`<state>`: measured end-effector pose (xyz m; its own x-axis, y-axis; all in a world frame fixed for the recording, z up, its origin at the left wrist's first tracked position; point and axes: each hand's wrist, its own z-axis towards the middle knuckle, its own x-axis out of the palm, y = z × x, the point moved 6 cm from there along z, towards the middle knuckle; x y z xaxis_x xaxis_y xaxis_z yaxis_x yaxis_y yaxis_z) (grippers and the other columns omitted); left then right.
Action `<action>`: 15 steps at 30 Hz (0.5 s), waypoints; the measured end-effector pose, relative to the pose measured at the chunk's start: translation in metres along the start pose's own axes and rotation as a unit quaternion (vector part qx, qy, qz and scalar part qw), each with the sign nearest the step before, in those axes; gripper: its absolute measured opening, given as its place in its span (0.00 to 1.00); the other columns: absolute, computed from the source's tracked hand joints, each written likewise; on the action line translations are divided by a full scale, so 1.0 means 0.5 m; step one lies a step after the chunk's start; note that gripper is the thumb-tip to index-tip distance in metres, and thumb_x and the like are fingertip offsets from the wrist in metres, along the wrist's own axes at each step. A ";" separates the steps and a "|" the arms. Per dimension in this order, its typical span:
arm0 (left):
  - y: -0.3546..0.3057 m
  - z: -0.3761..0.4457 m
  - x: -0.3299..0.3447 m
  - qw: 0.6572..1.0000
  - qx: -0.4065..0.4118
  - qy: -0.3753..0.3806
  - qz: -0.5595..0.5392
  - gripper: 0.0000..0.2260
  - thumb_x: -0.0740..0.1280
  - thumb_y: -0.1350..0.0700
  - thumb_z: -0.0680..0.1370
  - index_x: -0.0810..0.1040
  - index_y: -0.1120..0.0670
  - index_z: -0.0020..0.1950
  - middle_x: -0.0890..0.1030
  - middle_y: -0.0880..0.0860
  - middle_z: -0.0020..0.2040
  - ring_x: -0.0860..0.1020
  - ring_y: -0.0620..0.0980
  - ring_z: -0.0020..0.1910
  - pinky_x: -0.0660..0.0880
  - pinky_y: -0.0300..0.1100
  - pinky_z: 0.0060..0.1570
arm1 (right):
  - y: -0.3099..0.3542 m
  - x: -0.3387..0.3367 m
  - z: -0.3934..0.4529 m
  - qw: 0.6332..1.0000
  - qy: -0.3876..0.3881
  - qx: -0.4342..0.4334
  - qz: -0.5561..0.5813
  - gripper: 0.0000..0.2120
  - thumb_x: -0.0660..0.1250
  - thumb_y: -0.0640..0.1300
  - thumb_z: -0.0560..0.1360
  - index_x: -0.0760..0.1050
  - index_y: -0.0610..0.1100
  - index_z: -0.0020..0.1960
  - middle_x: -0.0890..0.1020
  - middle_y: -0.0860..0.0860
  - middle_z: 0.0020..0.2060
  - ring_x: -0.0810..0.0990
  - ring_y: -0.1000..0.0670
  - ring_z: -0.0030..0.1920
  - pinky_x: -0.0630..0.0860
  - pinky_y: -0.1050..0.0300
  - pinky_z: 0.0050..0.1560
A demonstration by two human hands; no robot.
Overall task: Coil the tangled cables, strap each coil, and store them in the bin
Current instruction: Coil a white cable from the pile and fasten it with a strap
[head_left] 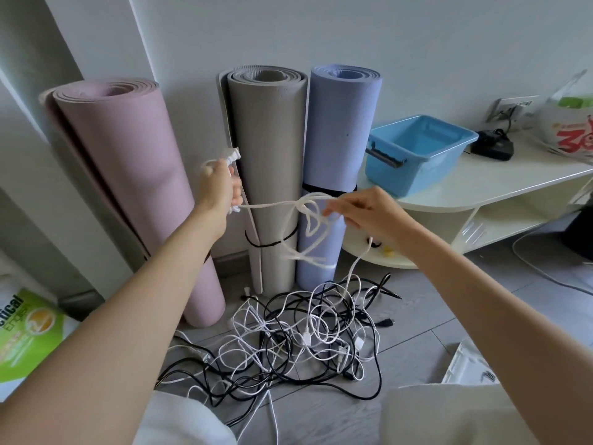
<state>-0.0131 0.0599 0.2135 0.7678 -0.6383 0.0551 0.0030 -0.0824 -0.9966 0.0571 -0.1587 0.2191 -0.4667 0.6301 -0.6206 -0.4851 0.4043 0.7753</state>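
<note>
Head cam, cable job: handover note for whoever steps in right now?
Left hand: grips the plug end of a white cable, raised.
Right hand: pinches the same cable at a knotted loop; its tail drops to the pile.
Tangled pile of black and white cables: on the floor, in front of the rolled mats.
Blue bin: on the white low table, nothing visible in it.
Done: no finished coil or strap in view.
Left: untangle, coil, strap each, bin all.
</note>
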 end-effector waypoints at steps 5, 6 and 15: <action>0.038 0.017 -0.079 0.939 0.162 -0.087 0.289 0.14 0.52 0.65 0.80 0.75 0.71 0.52 0.77 0.69 0.54 0.74 0.65 0.54 0.66 0.52 0.55 | -0.053 -0.155 0.005 0.956 -0.257 0.076 0.121 0.11 0.61 0.43 0.78 0.79 0.45 0.40 0.69 0.57 0.27 0.64 0.59 0.28 0.62 0.71 0.27; 0.049 0.022 -0.107 0.943 0.136 -0.112 0.281 0.15 0.52 0.65 0.80 0.74 0.73 0.53 0.76 0.72 0.55 0.74 0.68 0.55 0.65 0.53 0.55 | -0.074 -0.198 -0.011 0.928 -0.324 0.105 0.149 0.13 0.60 0.45 0.79 0.78 0.46 0.37 0.68 0.54 0.28 0.63 0.59 0.27 0.61 0.70 0.26; 0.013 0.013 0.000 0.998 0.030 0.010 0.051 0.13 0.53 0.57 0.81 0.63 0.53 0.36 0.64 0.45 0.18 0.59 0.40 0.15 0.54 0.30 0.16 | -0.107 -0.024 0.046 0.978 0.082 0.104 -0.163 0.20 0.74 0.44 0.66 0.79 0.44 0.58 0.83 0.52 0.49 0.77 0.51 0.42 0.71 0.64 0.41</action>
<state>-0.0086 0.0643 0.2065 0.7530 -0.6563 -0.0469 -0.0360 0.0300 -0.9989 0.1058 -0.1724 0.1877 -0.4322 0.3380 -0.8360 -0.4745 0.7032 0.5296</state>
